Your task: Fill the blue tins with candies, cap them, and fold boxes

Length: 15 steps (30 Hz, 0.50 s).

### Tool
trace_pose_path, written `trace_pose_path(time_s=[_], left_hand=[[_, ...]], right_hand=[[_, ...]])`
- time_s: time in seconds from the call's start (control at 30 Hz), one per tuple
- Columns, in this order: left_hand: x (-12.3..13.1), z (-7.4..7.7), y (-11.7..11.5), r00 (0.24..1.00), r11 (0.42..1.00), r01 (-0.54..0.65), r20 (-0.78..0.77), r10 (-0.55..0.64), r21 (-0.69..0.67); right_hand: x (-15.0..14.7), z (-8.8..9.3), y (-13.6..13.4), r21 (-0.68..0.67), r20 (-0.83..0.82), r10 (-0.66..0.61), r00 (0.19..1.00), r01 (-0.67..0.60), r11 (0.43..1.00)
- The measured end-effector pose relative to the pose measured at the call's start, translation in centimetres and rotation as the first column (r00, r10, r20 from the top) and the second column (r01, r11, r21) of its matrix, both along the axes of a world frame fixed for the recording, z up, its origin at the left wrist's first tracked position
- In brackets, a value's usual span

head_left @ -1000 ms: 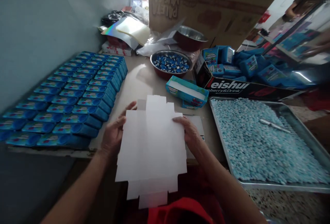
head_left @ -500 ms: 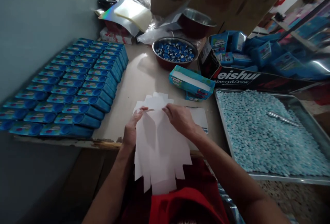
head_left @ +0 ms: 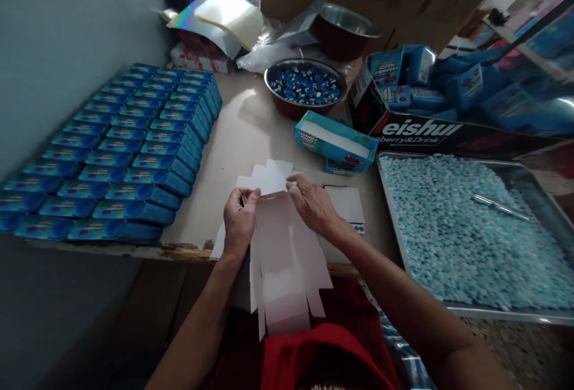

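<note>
White die-cut cardboard sheets (head_left: 287, 252) lie at the table's front edge and hang over it, their blank sides up. My left hand (head_left: 241, 216) pinches the upper left part of the top sheet between thumb and fingers. At the upper right of the same sheet, my right hand (head_left: 311, 203) grips the edge with its fingertips. The top sheet is partly bent up along its sides. Beyond my right hand rests a folded blue-green carton (head_left: 334, 142) with a white strip showing.
Rows of blue packs (head_left: 130, 157) stand at the left. A bowl of blue-wrapped candies (head_left: 305, 86) sits at the back. On the right are a metal tray of pale blue candies (head_left: 448, 240), a scale (head_left: 345, 203) and an open black box (head_left: 417, 133) of blue packs.
My left hand has moved right and now pinches the top sheet. That sheet's left side has risen and shifted inward, apart from the sheets below. My right hand has barely moved.
</note>
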<state>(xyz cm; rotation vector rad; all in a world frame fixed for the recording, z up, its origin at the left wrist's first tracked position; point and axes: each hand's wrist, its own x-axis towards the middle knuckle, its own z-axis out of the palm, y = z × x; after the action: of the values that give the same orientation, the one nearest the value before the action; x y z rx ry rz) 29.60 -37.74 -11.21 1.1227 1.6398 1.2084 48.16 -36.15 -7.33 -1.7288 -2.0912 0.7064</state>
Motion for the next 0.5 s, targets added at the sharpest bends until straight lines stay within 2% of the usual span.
trace_pose_path(time_s=[0.1, 0.2, 0.33, 0.5], left_hand=[[0.7, 0.3, 0.1, 0.998, 1.0, 0.015, 0.056, -0.014, -0.027], [1.8, 0.5, 0.0, 0.996, 0.999, 0.024, 0.091, -0.02, -0.038], [2.8, 0.4, -0.2, 0.991, 0.998, -0.048, 0.128, 0.043, 0.033], [3.3, 0.0, -0.4, 0.988, 0.995, -0.075, 0.136, 0.066, 0.062]], right_hand=[[0.4, 0.6, 2.1, -0.103, 0.06, 0.141, 0.988, -0.134, 0.986], [0.0, 1.1, 4.3, -0.143, 0.183, 0.295, 0.938, -0.271, 0.952], [-1.2, 2.1, 5.5, -0.151, 0.418, 0.45, 0.789, -0.428, 0.891], [-2.8, 2.5, 5.9, -0.184, 0.554, 0.611, 0.565, -0.633, 0.752]])
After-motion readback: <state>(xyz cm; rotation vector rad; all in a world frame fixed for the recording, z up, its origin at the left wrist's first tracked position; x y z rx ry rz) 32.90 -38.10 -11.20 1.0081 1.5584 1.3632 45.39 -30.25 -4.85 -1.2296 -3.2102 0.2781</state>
